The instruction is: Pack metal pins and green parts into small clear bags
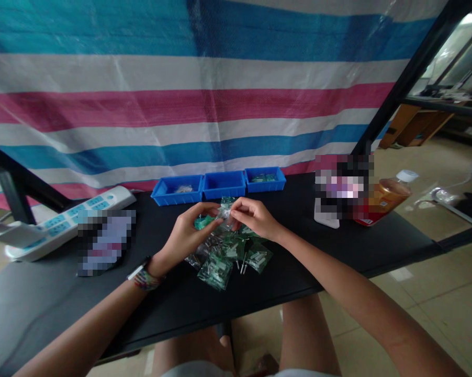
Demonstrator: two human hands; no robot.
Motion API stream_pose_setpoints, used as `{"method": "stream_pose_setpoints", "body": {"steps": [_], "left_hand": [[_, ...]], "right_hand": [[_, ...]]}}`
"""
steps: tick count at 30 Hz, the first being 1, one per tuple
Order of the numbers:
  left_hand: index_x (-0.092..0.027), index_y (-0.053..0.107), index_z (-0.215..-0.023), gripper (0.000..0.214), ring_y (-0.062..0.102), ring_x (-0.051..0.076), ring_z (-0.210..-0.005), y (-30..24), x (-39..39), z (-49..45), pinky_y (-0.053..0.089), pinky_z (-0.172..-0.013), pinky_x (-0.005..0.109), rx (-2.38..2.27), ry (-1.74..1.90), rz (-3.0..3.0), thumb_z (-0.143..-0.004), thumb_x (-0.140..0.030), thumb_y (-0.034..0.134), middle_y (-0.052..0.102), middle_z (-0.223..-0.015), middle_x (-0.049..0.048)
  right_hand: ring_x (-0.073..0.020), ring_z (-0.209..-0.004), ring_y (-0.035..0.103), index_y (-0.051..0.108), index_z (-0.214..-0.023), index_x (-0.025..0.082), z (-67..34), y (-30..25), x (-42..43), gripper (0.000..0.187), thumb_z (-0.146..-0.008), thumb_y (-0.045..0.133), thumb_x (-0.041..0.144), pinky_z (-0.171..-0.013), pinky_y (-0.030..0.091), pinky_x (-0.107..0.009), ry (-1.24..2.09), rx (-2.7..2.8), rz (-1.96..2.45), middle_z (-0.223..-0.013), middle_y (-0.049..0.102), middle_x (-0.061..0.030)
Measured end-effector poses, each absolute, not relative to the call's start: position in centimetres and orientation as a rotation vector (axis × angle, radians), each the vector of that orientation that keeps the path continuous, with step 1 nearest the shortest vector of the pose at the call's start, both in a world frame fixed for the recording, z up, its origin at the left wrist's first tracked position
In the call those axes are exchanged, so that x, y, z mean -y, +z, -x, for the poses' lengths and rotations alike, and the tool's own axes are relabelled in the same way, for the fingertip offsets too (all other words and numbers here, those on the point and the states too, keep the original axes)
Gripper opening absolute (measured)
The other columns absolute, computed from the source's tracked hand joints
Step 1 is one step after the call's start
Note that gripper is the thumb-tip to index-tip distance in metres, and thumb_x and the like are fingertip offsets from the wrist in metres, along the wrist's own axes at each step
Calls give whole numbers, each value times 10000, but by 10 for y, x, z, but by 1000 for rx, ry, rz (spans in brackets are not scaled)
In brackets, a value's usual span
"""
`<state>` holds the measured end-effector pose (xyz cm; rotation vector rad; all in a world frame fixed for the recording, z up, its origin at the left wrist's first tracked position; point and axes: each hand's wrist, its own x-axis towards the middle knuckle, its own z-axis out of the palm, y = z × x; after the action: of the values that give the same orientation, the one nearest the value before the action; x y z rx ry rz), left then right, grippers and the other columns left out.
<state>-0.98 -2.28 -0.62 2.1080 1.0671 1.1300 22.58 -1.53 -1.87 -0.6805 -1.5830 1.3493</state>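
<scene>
1. Packet (225, 210) of clear plastic is sitting between both hands: left hand (187, 226) is pinching its left side, right hand (258, 217) its right.
2. Pinching lightly, low over the pile (216, 269) of green packets nearer the wearer, is probably limiting spills.
3. Beyond the hands, left bin (175, 200) is holding pale pieces (183, 188), right bin (267, 187) greenish packets; middle bin (224, 192) is standing between.

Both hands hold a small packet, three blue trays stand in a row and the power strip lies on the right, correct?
No, the head view shows the power strip on the left; the small packet and three blue trays are as you said.
</scene>
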Motion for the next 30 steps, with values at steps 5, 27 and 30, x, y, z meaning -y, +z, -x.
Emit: {"method": "stream_pose_setpoints", "body": {"steps": [5,27,30], "left_hand": [[-191,750,-966,273,727,221,-886,-5,26,7,570,-839,332,-974,1111,-1942,-898,-441,835,767,-913,52],[-182,839,-800,445,753,276,-811,6,30,6,597,-781,355,-1010,1051,-1754,-893,-612,772,823,-831,92],[-170,833,-843,412,723,240,-769,3,27,8,565,-714,315,-1031,1108,-1749,-890,-577,786,808,-824,79]], "right_hand": [[-163,-669,720,681,-971,192,-224,-16,18,376,-906,815,537,-642,596,-297,1351,1531,666,-822,742,-11],[-228,-1121,712,785,-1071,252,-227,-15,31,197,-1072,593,209,-993,609,-404,421,2007,582,-1218,712,-111],[-230,-1179,699,793,-1113,258,-227,-16,32,227,-1070,577,201,-1041,603,-422,415,1954,579,-1313,683,-115]]}}
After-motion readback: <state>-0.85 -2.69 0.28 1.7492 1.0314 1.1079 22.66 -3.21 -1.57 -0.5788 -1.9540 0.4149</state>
